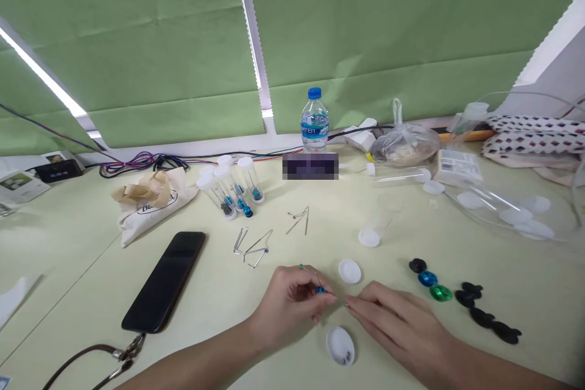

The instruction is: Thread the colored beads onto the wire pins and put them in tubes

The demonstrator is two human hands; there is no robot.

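Note:
My left hand pinches a small shiny blue part; a thin wire with a green end rises beside it. Almost touching those fingertips is my right hand, its thumb and fingers pressed together on something too small to make out. Just beyond the hands lies a white cap. Nearer to me, a white lid holds a few tiny dark pieces. Right of my right hand are a blue round part, a green round part and several black parts.
Bent hex keys lie left of centre. Clear tubes with blue parts stand behind them. A black phone and cloth pouch are left. A water bottle stands at the back; empty tubes lie right.

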